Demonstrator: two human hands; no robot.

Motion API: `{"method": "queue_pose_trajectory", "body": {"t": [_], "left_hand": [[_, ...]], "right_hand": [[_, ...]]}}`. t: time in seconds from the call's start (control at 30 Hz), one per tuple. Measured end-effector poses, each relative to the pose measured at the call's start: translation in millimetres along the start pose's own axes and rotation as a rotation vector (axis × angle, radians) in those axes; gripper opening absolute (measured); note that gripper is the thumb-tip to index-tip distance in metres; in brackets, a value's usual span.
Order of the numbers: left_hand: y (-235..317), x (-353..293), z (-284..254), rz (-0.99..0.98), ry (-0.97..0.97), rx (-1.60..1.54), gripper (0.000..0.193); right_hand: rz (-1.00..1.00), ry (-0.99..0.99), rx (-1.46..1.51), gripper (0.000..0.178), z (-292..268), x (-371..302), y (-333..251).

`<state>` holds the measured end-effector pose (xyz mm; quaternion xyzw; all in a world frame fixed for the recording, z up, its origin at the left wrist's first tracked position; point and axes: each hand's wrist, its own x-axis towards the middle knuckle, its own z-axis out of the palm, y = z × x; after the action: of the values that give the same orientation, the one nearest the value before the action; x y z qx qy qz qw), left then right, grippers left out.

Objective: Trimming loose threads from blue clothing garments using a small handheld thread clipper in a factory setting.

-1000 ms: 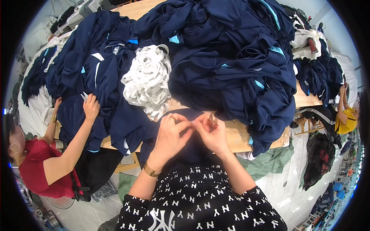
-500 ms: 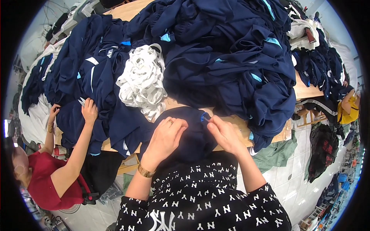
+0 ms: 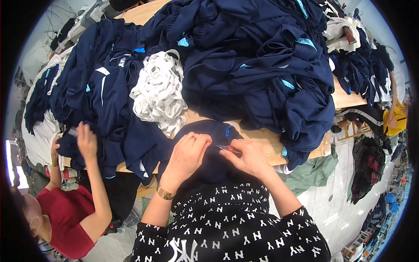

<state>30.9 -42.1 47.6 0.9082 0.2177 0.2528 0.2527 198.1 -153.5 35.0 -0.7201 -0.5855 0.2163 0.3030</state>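
Note:
My right hand [image 3: 248, 157] holds small thread snips [image 3: 232, 149] with a red handle, their metal tips toward my left hand. My left hand [image 3: 188, 155] is closed in a pinch just left of the tips; what lies between its fingers is too small to make out. Beneath both hands a navy garment [image 3: 213, 168] with a bright blue bit [image 3: 228, 130] hangs over the table's near edge.
Piled navy garments [image 3: 262, 78] cover much of the wooden table [image 3: 275, 150]. A heap of white elastic strips [image 3: 158, 89] sits left of centre. At the left a co-worker in a red top [image 3: 72, 218] handles navy cloth. Green fabric [image 3: 312, 177] lies on the right-hand floor.
The snips now show in my right hand, which has turned and shifted slightly left and down. My left hand stays almost still. The co-worker's nearer hand has moved left.

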Motion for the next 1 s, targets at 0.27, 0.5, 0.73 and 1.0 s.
{"method": "queue_pose_trajectory", "body": {"t": [0.27,0.5,0.73,1.0], "left_hand": [[-1,-1,1,0.024,0.013,0.024,0.01],[-1,-1,2,0.034,0.022,0.012,0.01],[-10,-7,-13,-0.309,0.255,-0.224,0.005],[-52,-34,-44,-0.51,0.737,0.129,0.023]], "right_hand": [[-0.038,-0.04,-0.043,0.041,-3,2,-8],[-0.044,-0.061,-0.012,0.042,-1,2,-6],[0.029,-0.011,0.148,0.039,-7,11,0],[-0.045,0.101,0.205,0.046,15,39,-8]]}}
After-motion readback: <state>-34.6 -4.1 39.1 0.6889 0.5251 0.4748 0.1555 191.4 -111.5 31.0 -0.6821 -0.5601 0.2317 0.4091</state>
